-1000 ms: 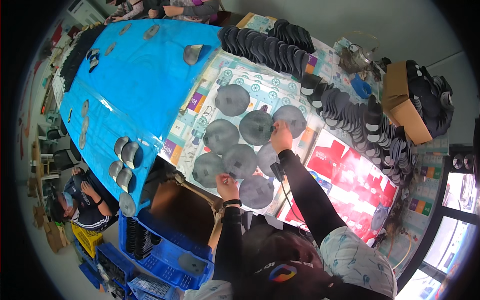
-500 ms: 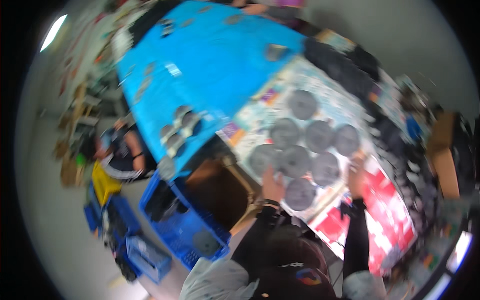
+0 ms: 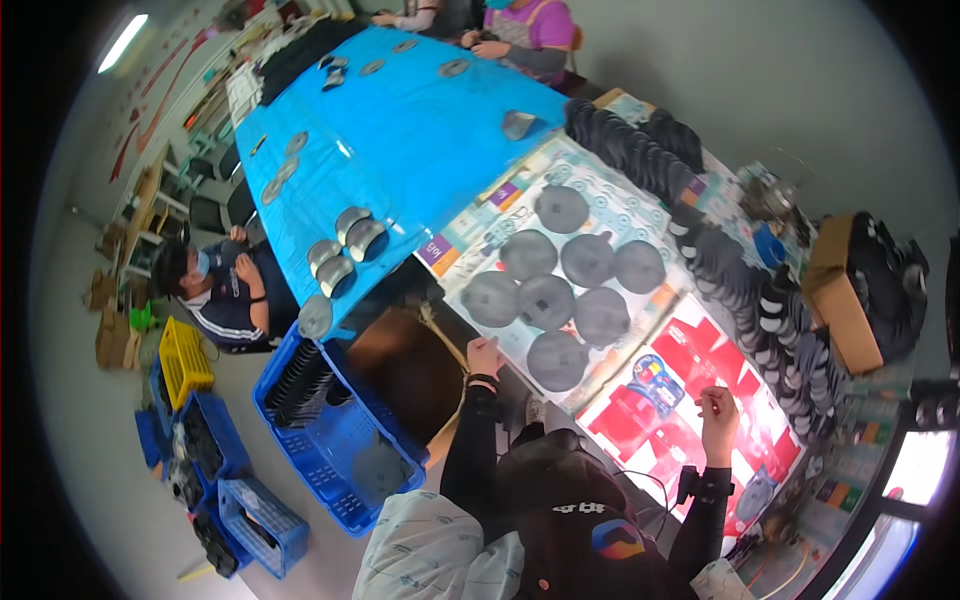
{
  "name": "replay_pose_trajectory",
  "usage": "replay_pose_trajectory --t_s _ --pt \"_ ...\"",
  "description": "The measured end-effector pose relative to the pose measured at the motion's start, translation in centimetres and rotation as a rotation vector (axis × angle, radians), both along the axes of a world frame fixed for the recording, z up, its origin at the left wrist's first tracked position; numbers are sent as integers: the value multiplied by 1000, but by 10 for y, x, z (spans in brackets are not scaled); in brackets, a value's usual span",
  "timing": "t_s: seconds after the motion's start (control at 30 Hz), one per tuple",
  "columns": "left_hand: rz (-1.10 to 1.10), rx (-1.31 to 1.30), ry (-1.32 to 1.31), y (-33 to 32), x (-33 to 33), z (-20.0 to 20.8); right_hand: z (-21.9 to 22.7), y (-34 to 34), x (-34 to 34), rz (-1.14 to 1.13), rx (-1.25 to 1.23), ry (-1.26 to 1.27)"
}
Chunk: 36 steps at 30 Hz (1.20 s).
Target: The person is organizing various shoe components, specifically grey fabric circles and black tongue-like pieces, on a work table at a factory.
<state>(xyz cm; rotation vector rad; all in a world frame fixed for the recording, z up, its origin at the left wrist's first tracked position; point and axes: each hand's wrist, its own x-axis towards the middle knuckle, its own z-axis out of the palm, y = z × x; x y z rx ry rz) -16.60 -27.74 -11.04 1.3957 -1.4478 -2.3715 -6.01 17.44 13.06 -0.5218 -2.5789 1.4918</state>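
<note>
To do this well, I think I should touch the round gray pieces (image 3: 546, 302) softly by their edges and keep them flat. They lie close together at twelve o'clock from me, on the pale sheet (image 3: 625, 207). With them as my clock's middle, my left hand (image 3: 485, 357) is near eight o'clock, fingers bent. My right hand (image 3: 718, 405) is up at four, above the red sheet (image 3: 625, 415), fingers curled. I can't tell if either pinches anything.

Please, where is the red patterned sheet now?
In the head view, the red patterned sheet lies right of centre, under the right hand, beside the grey discs.
</note>
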Motion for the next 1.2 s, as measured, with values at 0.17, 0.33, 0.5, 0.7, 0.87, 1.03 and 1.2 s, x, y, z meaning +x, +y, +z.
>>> replay_pose_trajectory --t_s 0.17,0.33,0.5,0.7,0.87,1.03,1.2 --pt "-420 277 98 -27 12 25 14 30 50 -16 10 1" --pt "-387 223 223 -40 45 25 8 66 105 -16 -27 75" --pt "-197 326 295 -33 80 23 6 94 132 -144 -14 51" --pt "-3 408 459 -56 32 28 23 75 107 -261 -3 53" --pt "139 369 622 -98 -95 7 24 32 53 -240 49 -13" --pt "352 171 599 -142 -234 -32 37 -10 29 -223 87 -97" --pt "-12 -608 419 -176 -354 -76 49 -21 65 -284 162 -177"
